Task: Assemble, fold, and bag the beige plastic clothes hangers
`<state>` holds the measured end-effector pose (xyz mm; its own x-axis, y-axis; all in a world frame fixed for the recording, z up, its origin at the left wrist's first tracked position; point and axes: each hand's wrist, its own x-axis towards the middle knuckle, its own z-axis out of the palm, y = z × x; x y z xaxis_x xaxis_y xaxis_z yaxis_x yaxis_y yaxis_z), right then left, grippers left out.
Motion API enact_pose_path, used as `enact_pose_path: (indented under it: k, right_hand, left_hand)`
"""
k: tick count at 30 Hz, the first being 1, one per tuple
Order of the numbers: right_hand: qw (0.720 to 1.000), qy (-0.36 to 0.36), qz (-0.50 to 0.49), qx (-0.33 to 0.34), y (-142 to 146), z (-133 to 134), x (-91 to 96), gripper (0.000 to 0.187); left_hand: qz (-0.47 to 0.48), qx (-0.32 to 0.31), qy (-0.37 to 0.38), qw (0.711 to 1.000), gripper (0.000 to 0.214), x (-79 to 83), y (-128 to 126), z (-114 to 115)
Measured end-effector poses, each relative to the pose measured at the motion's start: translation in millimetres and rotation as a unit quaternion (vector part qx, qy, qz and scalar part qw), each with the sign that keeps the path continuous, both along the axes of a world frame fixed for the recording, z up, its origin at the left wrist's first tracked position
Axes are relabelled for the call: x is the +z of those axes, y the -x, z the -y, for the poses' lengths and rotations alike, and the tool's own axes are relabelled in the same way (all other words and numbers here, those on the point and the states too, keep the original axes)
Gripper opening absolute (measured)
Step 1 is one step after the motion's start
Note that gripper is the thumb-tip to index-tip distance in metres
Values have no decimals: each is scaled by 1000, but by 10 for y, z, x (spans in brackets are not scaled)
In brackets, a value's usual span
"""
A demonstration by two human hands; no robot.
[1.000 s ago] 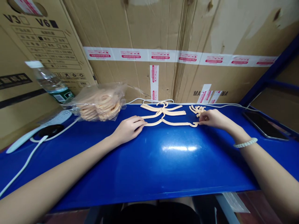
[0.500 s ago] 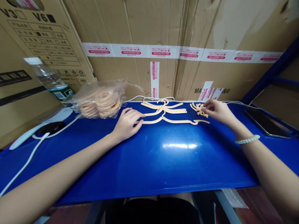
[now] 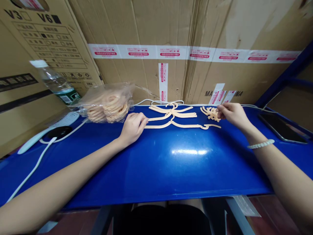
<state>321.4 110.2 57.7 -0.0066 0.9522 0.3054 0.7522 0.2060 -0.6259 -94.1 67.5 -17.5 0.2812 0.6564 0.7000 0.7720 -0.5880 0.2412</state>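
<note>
A thin peach-coloured hanger (image 3: 182,125) lies flat on the blue table (image 3: 171,163), with more hangers (image 3: 172,112) stacked just behind it. My left hand (image 3: 133,127) rests on the table with curled fingers pinching the left tip of the front hanger. Off to the right, my right hand (image 3: 232,114) has its fingers closed on a small pile of peach plastic clips (image 3: 210,113). A bead bracelet (image 3: 260,144) circles my right wrist.
A clear bag of peach parts (image 3: 107,104) sits at the back left beside a water bottle (image 3: 57,85). A white cable (image 3: 36,163) and a black round object (image 3: 57,132) lie at the left. A phone (image 3: 281,127) rests at the right. Cardboard boxes (image 3: 171,42) wall the back.
My right hand let go of the front hanger's right end and moved back to the clip pile. My left hand's fingers curled onto the hanger's left tip.
</note>
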Motion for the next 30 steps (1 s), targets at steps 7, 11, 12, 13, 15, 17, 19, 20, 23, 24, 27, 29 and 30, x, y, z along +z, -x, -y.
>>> enact_pose_path:
  k: [7,11,12,13,15,17,19,20,23,24,27,29,30]
  right_hand:
    - [999,-27,-14,-29,54,39,13,23]
    - [999,-28,-26,-33,72,47,14,23]
    - [999,-28,-30,-35,78,50,15,23]
    - [998,-27,-33,-37,85,53,16,23]
    - [998,-25,-41,-40,99,57,18,22]
    - [998,-24,-51,-43,107,56,18,21]
    - [997,-27,-60,-48,108,51,16,19]
    - [996,-29,-64,-49,106,48,14,19]
    - [996,-32,-70,-50,94,38,3,19]
    - [996,-32,-70,-49,89,35,-1,19]
    - [996,-33,-74,-49,73,22,-16,19]
    - [995,-35,-80,-52,62,12,-23,18]
    - [994,-36,-84,-54,59,9,-24,18]
  left_hand:
    - [3,4,1,1000,30,-15,15,-10]
    - [34,-11,15,999,20,-42,17,-14]
    - [37,-15,17,999,19,-50,16,-17]
    - [39,-17,19,999,17,-57,15,-20]
    - [43,-22,18,999,10,-62,9,-26]
    - [41,-24,13,999,13,-54,-2,-25]
    - [24,-29,13,999,15,-35,-13,-15]
    - [8,-34,16,999,13,-25,-18,-8]
    - [-45,-52,28,997,12,0,-27,16]
    - [-57,-56,30,996,12,4,-27,21]
    - [-69,-59,36,995,11,5,-25,29]
    - [-66,-58,36,995,11,3,-25,31]
    - [-63,-59,35,996,11,2,-26,31]
